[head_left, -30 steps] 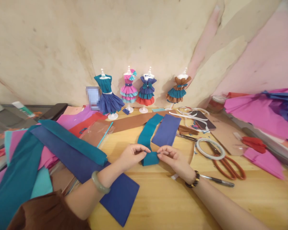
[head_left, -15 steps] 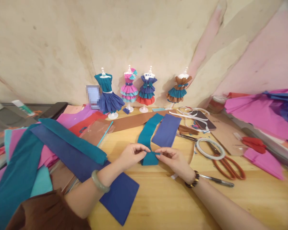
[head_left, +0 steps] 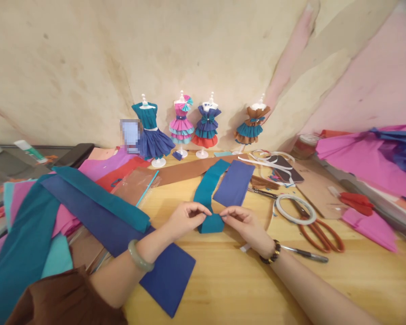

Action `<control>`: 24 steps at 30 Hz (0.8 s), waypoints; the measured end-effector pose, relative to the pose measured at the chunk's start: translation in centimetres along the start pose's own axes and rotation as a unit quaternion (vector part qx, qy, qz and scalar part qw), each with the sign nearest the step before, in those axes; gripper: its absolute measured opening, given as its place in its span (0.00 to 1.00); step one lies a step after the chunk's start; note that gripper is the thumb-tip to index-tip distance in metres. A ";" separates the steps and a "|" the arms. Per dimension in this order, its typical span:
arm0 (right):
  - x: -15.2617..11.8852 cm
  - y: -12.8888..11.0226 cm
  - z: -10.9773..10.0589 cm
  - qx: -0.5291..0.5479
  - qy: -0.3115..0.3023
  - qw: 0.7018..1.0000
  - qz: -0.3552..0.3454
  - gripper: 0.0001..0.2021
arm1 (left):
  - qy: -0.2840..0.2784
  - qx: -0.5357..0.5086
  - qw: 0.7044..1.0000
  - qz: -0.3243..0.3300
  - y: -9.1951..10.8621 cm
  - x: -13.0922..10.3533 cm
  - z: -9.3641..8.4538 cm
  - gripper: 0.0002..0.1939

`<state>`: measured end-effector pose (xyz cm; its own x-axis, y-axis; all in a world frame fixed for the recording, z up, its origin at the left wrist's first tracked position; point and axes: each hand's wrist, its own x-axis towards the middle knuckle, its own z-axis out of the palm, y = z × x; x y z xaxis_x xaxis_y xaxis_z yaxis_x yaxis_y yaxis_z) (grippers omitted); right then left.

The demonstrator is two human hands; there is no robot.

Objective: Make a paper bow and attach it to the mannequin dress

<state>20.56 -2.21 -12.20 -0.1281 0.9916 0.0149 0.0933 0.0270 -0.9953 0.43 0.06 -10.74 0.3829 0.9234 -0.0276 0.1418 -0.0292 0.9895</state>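
A teal crepe paper strip (head_left: 211, 224) lies across the table, its near end raised between my two hands. My left hand (head_left: 189, 218) pinches its left edge with thumb and forefinger. On the other side, my right hand (head_left: 242, 224) pinches the right edge the same way. Just beyond my fingers rests a folded blue paper piece (head_left: 234, 182). To the left of my left forearm lies a long dark blue strip (head_left: 171, 280), with a rolled teal piece (head_left: 104, 197) on top of its far part.
Small dress forms in paper dresses (head_left: 208, 119) stand along the wall. On the right are a tape roll (head_left: 280, 208), orange-handled scissors (head_left: 336, 241), a pen (head_left: 307, 255) and pink paper (head_left: 370, 228). Coloured sheets (head_left: 23, 239) pile up at the left, near a glue stick (head_left: 30, 151).
My fingers shift only slightly along the near end of the teal strip, and its upper edge lies flatter between them. The whole view has drifted very slightly.
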 end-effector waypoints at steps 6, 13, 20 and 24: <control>0.0 -0.2 0.0 0.022 0.001 0.999 0.029 0.12 | -0.003 0.018 1.000 0.001 0.2 -0.1 -0.1 0.09; -0.2 -0.2 -0.1 0.010 0.002 0.999 0.035 0.13 | 0.000 0.005 1.000 -0.004 0.1 0.0 -0.1 0.08; -0.2 -0.3 -0.3 0.009 0.000 0.999 0.032 0.15 | -0.005 0.026 1.000 0.007 0.2 -0.1 -0.3 0.09; -0.1 -0.2 -0.2 0.022 0.003 0.999 0.033 0.16 | -0.017 0.037 0.999 0.017 0.6 -0.2 -0.7 0.10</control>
<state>20.74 -2.33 -12.01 -0.1169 0.9918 -0.0506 0.0585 -0.0440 -0.9973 -0.20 0.08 -10.08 0.4191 0.9079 -0.0008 0.1952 -0.0892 0.9767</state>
